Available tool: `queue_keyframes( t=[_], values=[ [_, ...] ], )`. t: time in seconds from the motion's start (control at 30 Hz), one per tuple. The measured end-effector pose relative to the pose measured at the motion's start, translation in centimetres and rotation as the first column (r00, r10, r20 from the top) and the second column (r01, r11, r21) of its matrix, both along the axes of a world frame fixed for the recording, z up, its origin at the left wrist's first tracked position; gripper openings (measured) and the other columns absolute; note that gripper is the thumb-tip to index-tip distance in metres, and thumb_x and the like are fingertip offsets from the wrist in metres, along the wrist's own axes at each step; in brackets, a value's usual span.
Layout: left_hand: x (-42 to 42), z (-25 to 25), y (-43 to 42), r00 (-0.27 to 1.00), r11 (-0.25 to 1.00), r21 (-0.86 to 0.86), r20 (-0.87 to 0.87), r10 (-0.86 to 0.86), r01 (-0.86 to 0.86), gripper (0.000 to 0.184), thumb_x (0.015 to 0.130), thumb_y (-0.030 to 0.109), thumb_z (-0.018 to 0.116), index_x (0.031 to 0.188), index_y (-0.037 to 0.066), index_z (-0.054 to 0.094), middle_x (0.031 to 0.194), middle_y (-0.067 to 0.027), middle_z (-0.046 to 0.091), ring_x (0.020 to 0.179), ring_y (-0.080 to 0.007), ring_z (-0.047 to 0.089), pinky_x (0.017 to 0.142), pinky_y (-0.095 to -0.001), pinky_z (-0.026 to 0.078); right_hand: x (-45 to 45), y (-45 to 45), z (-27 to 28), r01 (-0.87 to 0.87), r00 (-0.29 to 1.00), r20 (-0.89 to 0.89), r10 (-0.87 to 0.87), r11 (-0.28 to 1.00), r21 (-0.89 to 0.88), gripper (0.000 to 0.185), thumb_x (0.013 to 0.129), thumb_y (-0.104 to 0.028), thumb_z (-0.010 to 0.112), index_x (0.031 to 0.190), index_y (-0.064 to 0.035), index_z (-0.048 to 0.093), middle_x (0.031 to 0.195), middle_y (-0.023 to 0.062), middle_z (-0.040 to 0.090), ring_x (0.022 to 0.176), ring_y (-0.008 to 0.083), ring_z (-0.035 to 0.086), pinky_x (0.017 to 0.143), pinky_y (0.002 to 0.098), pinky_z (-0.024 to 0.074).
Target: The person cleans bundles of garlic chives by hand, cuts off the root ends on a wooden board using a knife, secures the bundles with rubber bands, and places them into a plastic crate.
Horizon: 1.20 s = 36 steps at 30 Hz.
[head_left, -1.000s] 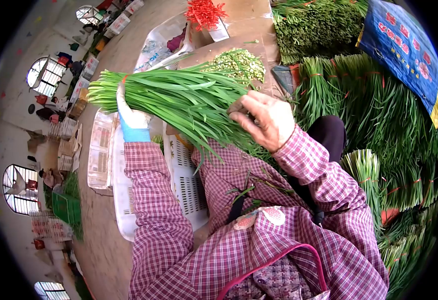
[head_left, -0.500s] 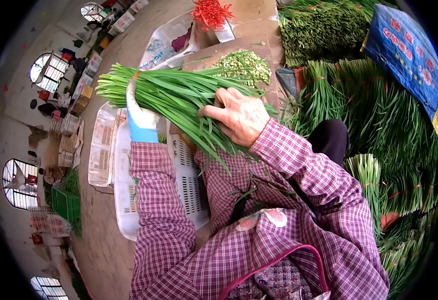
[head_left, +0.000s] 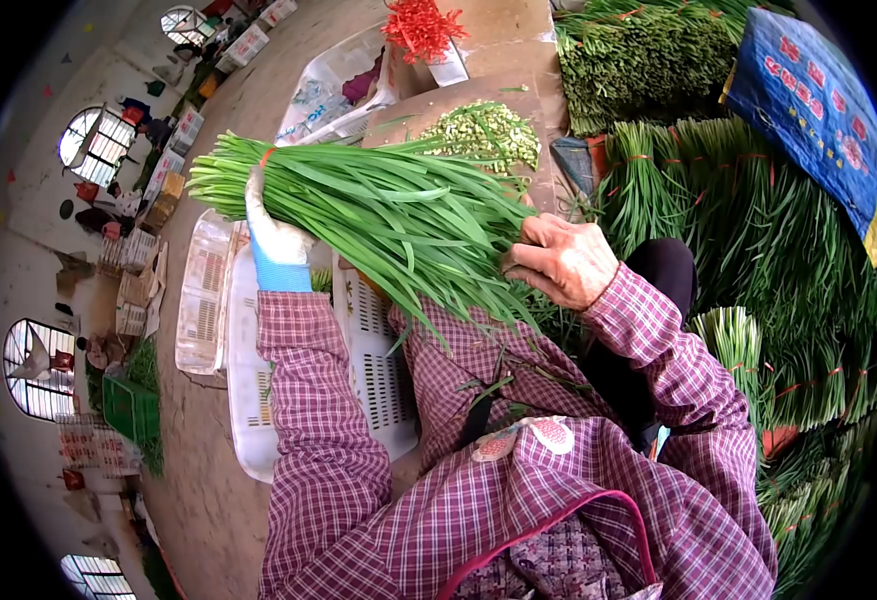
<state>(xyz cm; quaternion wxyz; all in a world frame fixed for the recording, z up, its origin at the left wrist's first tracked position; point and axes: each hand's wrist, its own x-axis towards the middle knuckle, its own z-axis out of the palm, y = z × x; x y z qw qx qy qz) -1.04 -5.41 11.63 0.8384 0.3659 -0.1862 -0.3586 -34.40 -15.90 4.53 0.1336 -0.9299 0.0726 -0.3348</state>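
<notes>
A thick bunch of garlic chives [head_left: 389,200] lies sideways in front of me, with its pale stem ends to the left and green leaves spreading right. An orange-red band [head_left: 268,157] circles it near the stem ends. My left hand [head_left: 277,240], in a whitish glove with a blue cuff, is closed around the bunch from below, beside the band; part of its fingers is hidden behind the stems. At the leaf tips, my bare right hand [head_left: 564,265] has its fingers curled together on some leaf ends.
White plastic crates [head_left: 251,420] stand below and left of the bunch. Chopped pale stem bits [head_left: 484,132] are heaped on a board beyond it. Red ties [head_left: 424,28] sit farther back. Banded chive bundles [head_left: 729,200] and a blue printed sack [head_left: 809,110] fill the right side.
My right hand has moved right and slightly down, from over the middle of the leaves to their tips. The bunch and my left hand have shifted slightly left.
</notes>
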Motion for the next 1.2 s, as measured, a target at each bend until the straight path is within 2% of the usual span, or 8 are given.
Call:
queue_keyframes(
  t=[0.2, 0.3, 0.63, 0.8, 0.9, 0.97, 1.1, 1.2],
  values=[
    [0.2, 0.7, -0.3, 1.000, 1.000, 0.011, 0.021, 0.010, -0.011, 0.051, 0.085, 0.039, 0.063, 0.122, 0.005, 0.055, 0.121, -0.0151, 0.059, 0.107, -0.0331, 0.059, 0.093, -0.0531, 0.048, -2.1, -1.6, -0.2, -0.121, 0.991, -0.020, 0.135, 0.933, 0.339, 0.030, 0.084, -0.038, 0.064, 0.078, -0.0090, 0.064, 0.074, 0.0096, 0.060, 0.070, 0.0313, 0.062, 0.061, 0.0402, 0.0478],
    [-0.2, 1.0, -0.3, 1.000, 1.000, 0.024, 0.023, -0.011, 0.011, 0.051, 0.085, 0.039, 0.064, 0.122, 0.005, 0.055, 0.122, -0.0153, 0.059, 0.106, -0.0329, 0.059, 0.092, -0.0531, 0.048, 0.0, -1.7, 1.3, 0.034, 0.974, 0.209, -0.089, 0.967, 0.253, 0.020, 0.085, -0.032, 0.064, 0.086, -0.0114, 0.064, 0.076, 0.0072, 0.057, 0.070, 0.0290, 0.060, 0.061, 0.0397, 0.0473],
    [-1.7, 1.6, -1.3, 0.998, 1.000, 0.003, -0.053, -0.020, 0.021, 0.045, 0.083, 0.034, 0.067, 0.116, 0.005, 0.059, 0.116, -0.0149, 0.063, 0.102, -0.0329, 0.061, 0.091, -0.0518, 0.049, 5.1, -1.1, 4.0, 0.141, 0.970, 0.176, -0.165, 0.980, 0.141, 0.019, 0.081, -0.027, 0.066, 0.089, -0.0108, 0.062, 0.081, 0.0067, 0.054, 0.078, 0.0261, 0.059, 0.067, 0.0378, 0.0478],
    [-0.8, 1.5, -1.9, 0.994, 0.995, 0.044, -0.053, 0.095, -0.093, 0.047, 0.085, 0.038, 0.063, 0.120, 0.007, 0.057, 0.120, -0.0143, 0.060, 0.107, -0.0330, 0.058, 0.093, -0.0541, 0.046, 3.4, -1.7, 3.5, -0.069, 0.836, 0.485, -0.256, 0.828, 0.557, 0.019, 0.083, -0.023, 0.067, 0.082, -0.0044, 0.063, 0.077, 0.0086, 0.057, 0.069, 0.0191, 0.057, 0.065, 0.0319, 0.0466],
    [-2.7, 2.3, -1.8, 0.983, 0.982, 0.055, -0.025, 0.180, -0.179, 0.047, 0.086, 0.042, 0.060, 0.120, 0.009, 0.058, 0.120, -0.0131, 0.060, 0.107, -0.0331, 0.058, 0.094, -0.0547, 0.046, 1.7, -2.1, 3.8, 0.028, 0.928, 0.232, -0.291, 0.677, 0.736, 0.020, 0.083, -0.020, 0.070, 0.084, -0.0003, 0.065, 0.075, 0.0078, 0.060, 0.062, 0.0148, 0.053, 0.059, 0.0294, 0.0450],
    [-9.4, 5.0, -1.9, 0.923, 0.920, 0.088, -0.020, 0.384, -0.381, 0.045, 0.086, 0.042, 0.057, 0.119, 0.010, 0.058, 0.120, -0.0122, 0.060, 0.108, -0.0328, 0.058, 0.095, -0.0544, 0.045, 1.3, -0.9, 6.1, 0.120, 0.927, 0.215, -0.307, 0.787, 0.605, 0.020, 0.081, -0.019, 0.071, 0.086, -0.0006, 0.066, 0.072, 0.0061, 0.061, 0.059, 0.0148, 0.052, 0.059, 0.0298, 0.0459],
    [-10.7, 3.0, 0.8, 0.940, 0.987, -0.046, 0.300, 0.160, -0.153, 0.046, 0.073, 0.023, 0.075, 0.112, 0.003, 0.059, 0.107, -0.0089, 0.064, 0.102, -0.0197, 0.061, 0.093, -0.0369, 0.049, 5.3, -0.2, 6.4, -0.094, 0.874, 0.479, -0.087, 0.935, 0.341, 0.071, 0.073, -0.041, 0.077, 0.127, -0.0025, 0.052, 0.115, 0.0141, 0.060, 0.102, 0.0247, 0.059, 0.090, 0.0362, 0.0460],
    [-12.9, 0.2, -0.3, 0.945, 0.984, -0.158, 0.303, 0.124, -0.078, 0.049, 0.068, 0.007, 0.077, 0.112, 0.000, 0.056, 0.104, -0.0108, 0.065, 0.093, -0.0198, 0.065, 0.087, -0.0337, 0.053, 6.9, -0.8, 4.5, -0.046, 0.979, 0.202, 0.004, 0.978, 0.206, 0.117, 0.058, -0.060, 0.078, 0.143, 0.0011, 0.027, 0.140, 0.0232, 0.039, 0.130, 0.0358, 0.039, 0.108, 0.0445, 0.0311]
  ],
)
